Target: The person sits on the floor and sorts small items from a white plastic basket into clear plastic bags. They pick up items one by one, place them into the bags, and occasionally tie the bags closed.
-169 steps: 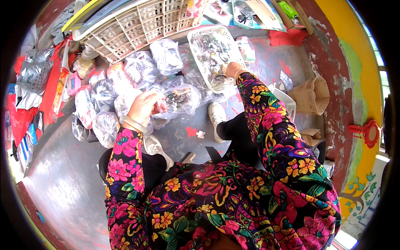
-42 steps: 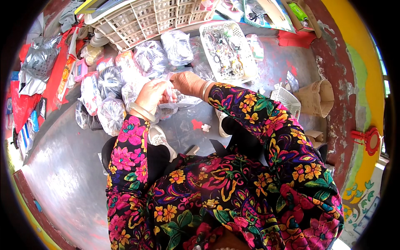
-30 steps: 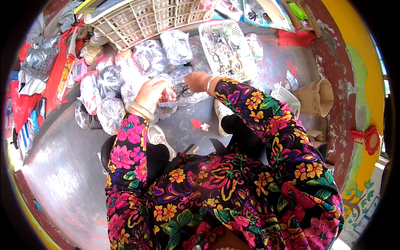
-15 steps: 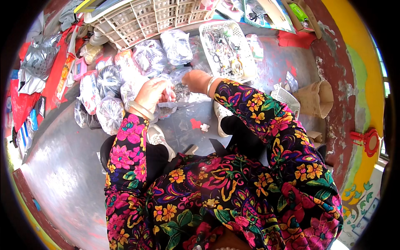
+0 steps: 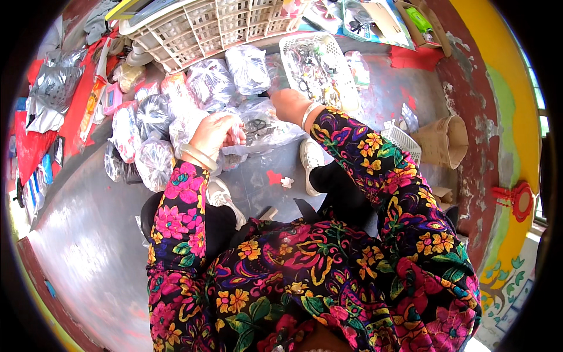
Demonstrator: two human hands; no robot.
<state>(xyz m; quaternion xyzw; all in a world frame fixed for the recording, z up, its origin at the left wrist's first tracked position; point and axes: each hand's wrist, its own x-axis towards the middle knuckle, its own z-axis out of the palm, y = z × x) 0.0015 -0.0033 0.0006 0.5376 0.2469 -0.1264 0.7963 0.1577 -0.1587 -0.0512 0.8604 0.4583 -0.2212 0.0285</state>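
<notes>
My left hand point(image 5: 214, 135) is closed in a pinch on the left edge of a clear plastic bag point(image 5: 268, 111). Dark thin pieces point(image 5: 257, 127), perhaps cords, show inside the bag; their exact kind is unclear. At the bag's right side, my right hand point(image 5: 291, 107) is curled with its back up, and the film stretches toward it. Its fingertips are hidden beneath it. Just beyond that hand lies a white perforated basket point(image 5: 345, 69) holding a tangle of small cords and trinkets.
Several filled plastic bags point(image 5: 155, 116) crowd the floor on the left. A large slatted crate point(image 5: 211, 26) stands behind them. At right are a small white basket point(image 5: 403, 141) and an open brown paper bag point(image 5: 444, 141). My white shoes point(image 5: 223, 199) flank a small scrap point(image 5: 287, 182).
My right hand has shifted right and slightly away from me. The plastic bag is spread wider, showing more of the dark pieces. My left hand stays nearly in place.
</notes>
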